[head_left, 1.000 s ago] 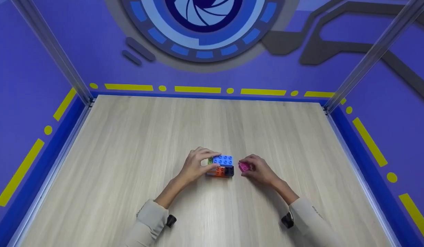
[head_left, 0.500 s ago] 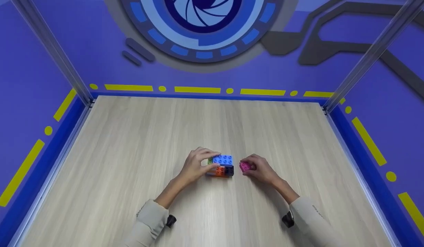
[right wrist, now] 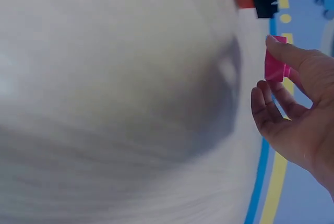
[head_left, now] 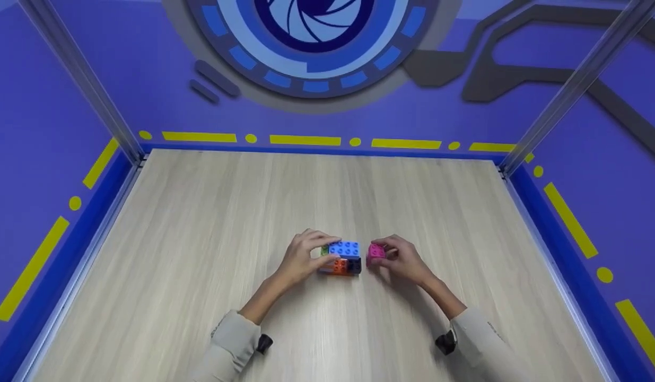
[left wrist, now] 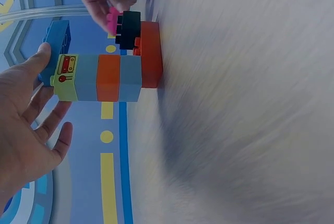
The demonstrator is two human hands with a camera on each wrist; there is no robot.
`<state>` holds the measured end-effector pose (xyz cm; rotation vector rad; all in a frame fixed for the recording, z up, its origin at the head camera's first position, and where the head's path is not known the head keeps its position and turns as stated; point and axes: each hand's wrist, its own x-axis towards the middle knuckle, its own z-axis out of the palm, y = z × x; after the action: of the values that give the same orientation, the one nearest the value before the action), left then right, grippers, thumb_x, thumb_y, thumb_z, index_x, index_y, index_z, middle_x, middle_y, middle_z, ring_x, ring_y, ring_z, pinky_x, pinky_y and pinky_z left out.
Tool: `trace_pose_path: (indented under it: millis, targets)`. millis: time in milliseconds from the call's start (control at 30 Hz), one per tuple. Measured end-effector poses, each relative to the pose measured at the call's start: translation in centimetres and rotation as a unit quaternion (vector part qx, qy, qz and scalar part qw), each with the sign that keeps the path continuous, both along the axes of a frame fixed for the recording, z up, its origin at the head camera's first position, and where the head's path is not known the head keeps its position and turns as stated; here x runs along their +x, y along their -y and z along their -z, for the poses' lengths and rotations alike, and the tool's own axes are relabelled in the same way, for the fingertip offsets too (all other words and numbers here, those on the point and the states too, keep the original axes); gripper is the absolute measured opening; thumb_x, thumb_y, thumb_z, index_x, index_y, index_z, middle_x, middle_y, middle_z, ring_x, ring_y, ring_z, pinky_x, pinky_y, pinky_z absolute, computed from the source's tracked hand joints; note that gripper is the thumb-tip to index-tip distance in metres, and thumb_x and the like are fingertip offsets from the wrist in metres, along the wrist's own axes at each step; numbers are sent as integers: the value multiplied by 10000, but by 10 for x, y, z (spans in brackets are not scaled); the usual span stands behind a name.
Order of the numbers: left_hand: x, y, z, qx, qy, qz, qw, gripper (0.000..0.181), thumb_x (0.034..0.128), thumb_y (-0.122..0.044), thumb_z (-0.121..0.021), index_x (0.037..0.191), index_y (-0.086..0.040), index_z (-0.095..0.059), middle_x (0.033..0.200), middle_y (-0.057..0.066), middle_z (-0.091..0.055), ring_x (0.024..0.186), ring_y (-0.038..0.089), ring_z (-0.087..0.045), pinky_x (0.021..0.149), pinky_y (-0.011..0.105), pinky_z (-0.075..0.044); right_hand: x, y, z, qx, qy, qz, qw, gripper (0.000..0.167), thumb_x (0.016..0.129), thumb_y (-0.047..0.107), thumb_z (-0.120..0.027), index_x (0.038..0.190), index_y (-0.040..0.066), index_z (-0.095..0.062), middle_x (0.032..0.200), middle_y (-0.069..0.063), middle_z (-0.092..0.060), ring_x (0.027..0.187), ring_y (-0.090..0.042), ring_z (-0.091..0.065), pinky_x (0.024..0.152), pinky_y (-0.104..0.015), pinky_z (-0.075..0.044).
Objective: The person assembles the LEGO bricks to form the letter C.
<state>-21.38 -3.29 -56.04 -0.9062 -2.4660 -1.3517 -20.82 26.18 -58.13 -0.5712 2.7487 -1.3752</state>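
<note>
A tower of toy building bricks stands on the table: an orange base brick [left wrist: 151,57], then a column of blue and orange bricks, a green brick [left wrist: 65,78] with a printed face, and a blue eight-stud brick [head_left: 344,249] on top. My left hand [head_left: 300,257] holds this top brick between thumb and fingers. Low on the tower's right end sits a black brick [head_left: 354,265], beside a small orange brick [head_left: 340,265]. Just right of the tower, my right hand [head_left: 404,261] pinches a pink brick [head_left: 376,251], studs up, apart from the black one.
The pale wooden table [head_left: 253,201] reaches back to a blue patterned wall [head_left: 147,95]. Similar side walls with metal posts [head_left: 560,95] bound the left and right.
The pink brick has been turned straighter in my right hand and its studs now face up. It has shifted slightly left and away. My left hand and the tower hold still.
</note>
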Motion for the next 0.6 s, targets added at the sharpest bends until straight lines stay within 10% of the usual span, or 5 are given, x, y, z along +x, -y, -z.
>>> trace_pose_path:
  millis: [600]
  targets:
    - [0,0,-2,-51,33,96,9999,363,863,-270,-812,1202,-146,-763,1096,32,-760,1063,220,-674,902,447,-500,10,42,-22,-361,160,17,9992,358,793,-23,-835,1112,-65,-677,1036,-196,-674,885,-272,-658,783,-445,-598]
